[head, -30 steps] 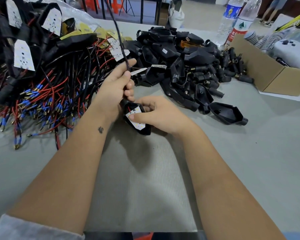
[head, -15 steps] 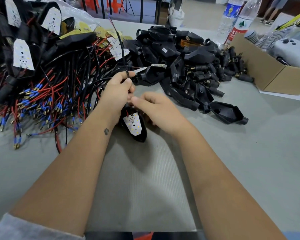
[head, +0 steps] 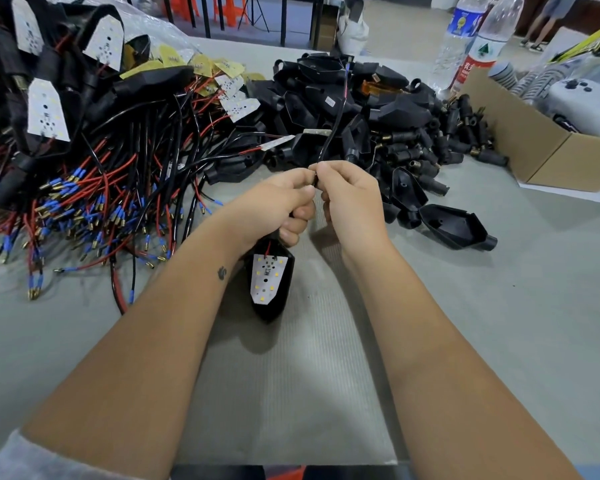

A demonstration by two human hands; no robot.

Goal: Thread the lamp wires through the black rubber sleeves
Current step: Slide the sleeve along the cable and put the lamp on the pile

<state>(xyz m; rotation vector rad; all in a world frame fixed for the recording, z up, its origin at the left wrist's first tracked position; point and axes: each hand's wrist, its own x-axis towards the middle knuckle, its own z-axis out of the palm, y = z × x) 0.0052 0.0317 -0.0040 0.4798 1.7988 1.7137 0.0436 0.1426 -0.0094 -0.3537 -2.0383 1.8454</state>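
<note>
The right hand (head: 352,195) has come up off the lamp (head: 271,280) and now meets the left hand (head: 278,206) at the wire (head: 336,112), which a second ago the left was working alone. The lamp hangs below the left fist, white board facing up, just over the grey table (head: 499,323). Both hands pinch the black lead where the fingertips meet, thumbs against forefingers; the left's lower fingers also curl round something dark, likely the sleeve at the lamp's neck, though it's mostly hidden. The lead runs up and away over the pile of black housings (head: 361,98), its red and blue end showing near the top. This looks like the pull-through stage. Next calls for drawing the wire taut through the sleeve while steadying the lamp. Both forearms reach forward, wrists nearly touching.
</note>
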